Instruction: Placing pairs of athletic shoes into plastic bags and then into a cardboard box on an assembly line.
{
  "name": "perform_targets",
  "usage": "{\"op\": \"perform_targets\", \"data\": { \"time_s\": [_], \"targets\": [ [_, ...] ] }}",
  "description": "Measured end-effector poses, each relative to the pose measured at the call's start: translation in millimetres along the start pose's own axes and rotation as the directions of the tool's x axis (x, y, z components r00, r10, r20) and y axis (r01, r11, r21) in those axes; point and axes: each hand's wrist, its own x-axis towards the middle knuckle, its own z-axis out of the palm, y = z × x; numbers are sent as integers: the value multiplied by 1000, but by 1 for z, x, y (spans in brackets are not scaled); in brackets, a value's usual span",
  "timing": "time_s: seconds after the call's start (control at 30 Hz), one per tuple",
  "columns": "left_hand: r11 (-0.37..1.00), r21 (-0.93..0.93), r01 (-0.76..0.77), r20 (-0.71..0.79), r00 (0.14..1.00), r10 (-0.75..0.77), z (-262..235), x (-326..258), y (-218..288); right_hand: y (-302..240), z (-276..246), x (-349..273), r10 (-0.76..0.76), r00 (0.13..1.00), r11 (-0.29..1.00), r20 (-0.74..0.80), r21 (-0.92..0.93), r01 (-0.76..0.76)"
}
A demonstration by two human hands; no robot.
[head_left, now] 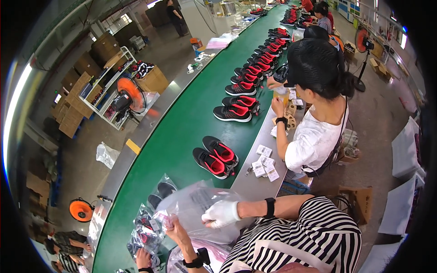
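A clear plastic bag (186, 202) is spread in front of me at the near end of the green belt. My left hand (179, 233), bare, with a black device strapped to the wrist, grips its near-left edge. The fingers of my right hand (222, 214), in a white glove, are curled closed on the bag's right side. Just beyond the bag stands a pair of black sneakers (215, 158) with red linings. Left of my hands lie sneakers in clear bags (146, 230). More clear bags (214, 248) lie under my hands, their lower part out of view.
Another person's hand (143, 258) touches the bagged shoes at lower left. A seated co-worker (318, 118) is close on my right, beside small white label stacks (265, 163). Several sneakers (236, 109) line the green belt (182, 132). An orange fan (129, 93) stands past its left edge.
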Motion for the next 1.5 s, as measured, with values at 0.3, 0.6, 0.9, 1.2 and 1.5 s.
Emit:
{"op": "perform_targets", "data": {
  "time_s": [0.3, 0.6, 0.9, 1.2, 1.5],
  "targets": [
    [968, -240, -74, -209, 978, 24, -38, 16, -8, -13, -27, -13, 66, 954, 853, -292, 513, 99],
    [998, -57, 7, -245, 969, -21, -43, 11, 5, 63, -10, -21, 347, 919, 923, -187, 239, -300],
    [995, 81, -54, -309, 948, 76, -24, 40, 18, 155, -19, -13, 255, 865, 847, -431, -333, -415],
    [945, 323, -53, -151, 983, 107, -2, 55, 29, 214, 11, 73, 561, 825, 647, 66, -656, -388],
    [992, -77, 100, -158, 981, -111, 1, 70, 4, 199, -75, 59, 449, 893, 894, -43, 25, -448]
  ]
}}
